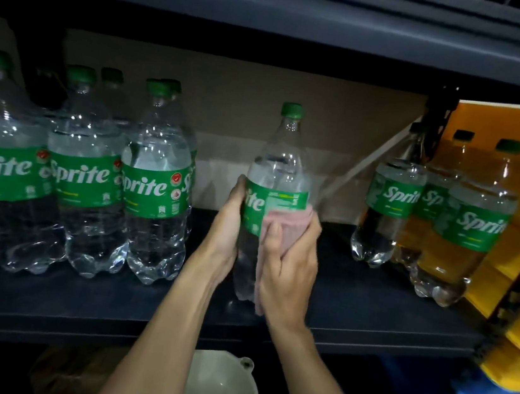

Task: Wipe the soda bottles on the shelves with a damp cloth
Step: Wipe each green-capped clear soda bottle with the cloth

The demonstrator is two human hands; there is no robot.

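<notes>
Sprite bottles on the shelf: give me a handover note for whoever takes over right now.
Left hand grips the middle bottle at its label. Right hand wraps the pink cloth round its lower body.
The bottle is near the front of the shelf, with the left group and the right group of three on either side. A pale basin sits below.
Done: this bottle is mid-wipe. Which others are already wiped cannot be told.
Left: finish it, set it back, check and wipe the rest.
</notes>
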